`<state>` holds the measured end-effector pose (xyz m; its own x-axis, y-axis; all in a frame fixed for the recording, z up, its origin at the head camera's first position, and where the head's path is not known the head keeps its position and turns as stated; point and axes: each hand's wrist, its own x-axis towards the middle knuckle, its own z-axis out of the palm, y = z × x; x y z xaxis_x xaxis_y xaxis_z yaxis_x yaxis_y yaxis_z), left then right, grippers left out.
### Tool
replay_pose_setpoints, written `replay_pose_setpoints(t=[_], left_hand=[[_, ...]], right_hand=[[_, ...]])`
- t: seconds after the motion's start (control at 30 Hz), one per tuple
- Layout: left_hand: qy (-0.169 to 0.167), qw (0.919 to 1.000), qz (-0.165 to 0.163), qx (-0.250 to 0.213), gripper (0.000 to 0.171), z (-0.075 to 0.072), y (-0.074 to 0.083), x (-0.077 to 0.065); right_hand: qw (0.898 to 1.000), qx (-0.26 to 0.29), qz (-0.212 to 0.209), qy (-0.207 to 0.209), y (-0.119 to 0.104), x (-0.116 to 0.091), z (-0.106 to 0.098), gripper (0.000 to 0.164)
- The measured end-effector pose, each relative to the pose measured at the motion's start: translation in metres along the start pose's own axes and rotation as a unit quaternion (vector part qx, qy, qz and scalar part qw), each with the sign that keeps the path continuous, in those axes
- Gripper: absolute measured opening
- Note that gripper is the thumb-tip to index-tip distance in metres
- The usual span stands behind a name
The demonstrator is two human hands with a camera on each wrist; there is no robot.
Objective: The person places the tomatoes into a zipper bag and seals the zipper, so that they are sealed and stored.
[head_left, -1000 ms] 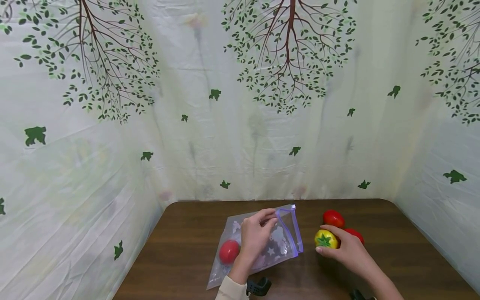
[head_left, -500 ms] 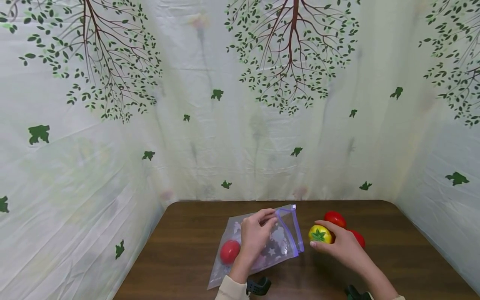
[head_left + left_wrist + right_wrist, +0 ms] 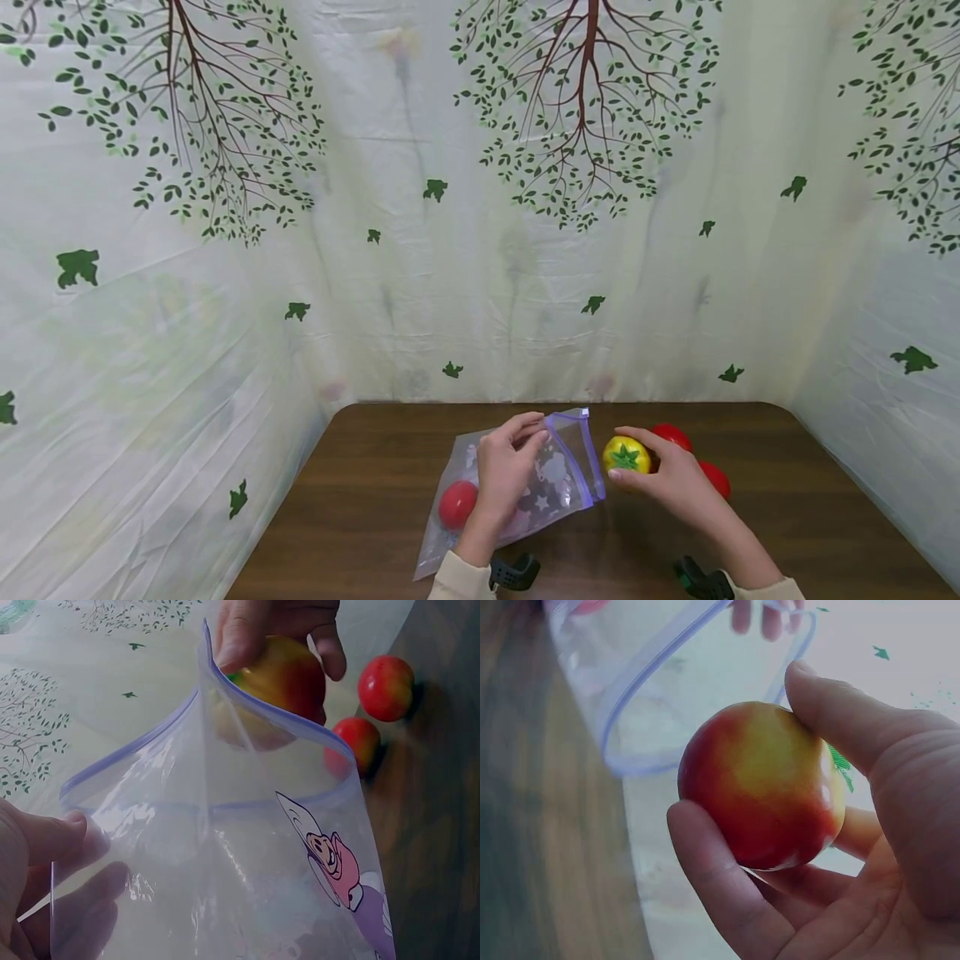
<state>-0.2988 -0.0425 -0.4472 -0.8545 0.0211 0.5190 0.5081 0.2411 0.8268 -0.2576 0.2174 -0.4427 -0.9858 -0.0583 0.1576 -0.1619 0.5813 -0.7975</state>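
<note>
My left hand (image 3: 504,468) pinches the upper edge of a clear zip bag (image 3: 558,479) with a purple seal. The bag lies slanted on the table, its mouth parted toward the right; one red round fruit (image 3: 457,505) is inside near its closed end. Between thumb and fingers, my right hand (image 3: 681,485) holds a yellow-and-red round fruit (image 3: 757,787) with green star-shaped leaves on top. That fruit is just right of the bag mouth in the head view. From the left wrist, part of the fruit (image 3: 300,679) appears behind the bag's purple rim (image 3: 135,746).
Two more red fruits (image 3: 671,435) (image 3: 715,481) rest on the brown wooden table (image 3: 375,467), behind and beside my right hand. A pale curtain (image 3: 480,333) printed with trees and leaves surrounds the table's back and sides.
My right hand has carried the yellow-and-red fruit left and slightly farther back, away from the red fruits and closer to the bag mouth. The left hand keeps its hold, shifting only slightly.
</note>
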Motion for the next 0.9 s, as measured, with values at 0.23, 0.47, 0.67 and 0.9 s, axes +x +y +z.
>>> replay_pose_setpoints(t=[0.23, 0.47, 0.67, 0.9], left_hand=[[-0.004, 0.9999, -0.011, -0.002, 0.026, -0.003, 0.001, -0.001], [-0.004, 0.9999, -0.012, -0.003, 0.023, -0.003, 0.002, 0.000], [-0.003, 0.9999, -0.014, -0.006, 0.022, -0.003, 0.002, 0.000], [-0.002, 1.0000, -0.005, 0.000, 0.023, -0.004, 0.003, 0.001]], right_hand=[[0.997, 0.080, -0.009, -0.018, -0.012, 0.006, 0.003, 0.063], [0.991, 0.125, -0.011, -0.036, -0.021, 0.009, 0.009, 0.065], [0.985, 0.160, -0.014, -0.061, -0.021, 0.011, 0.018, 0.068], [0.980, 0.187, -0.010, -0.068, -0.023, 0.014, 0.024, 0.063]])
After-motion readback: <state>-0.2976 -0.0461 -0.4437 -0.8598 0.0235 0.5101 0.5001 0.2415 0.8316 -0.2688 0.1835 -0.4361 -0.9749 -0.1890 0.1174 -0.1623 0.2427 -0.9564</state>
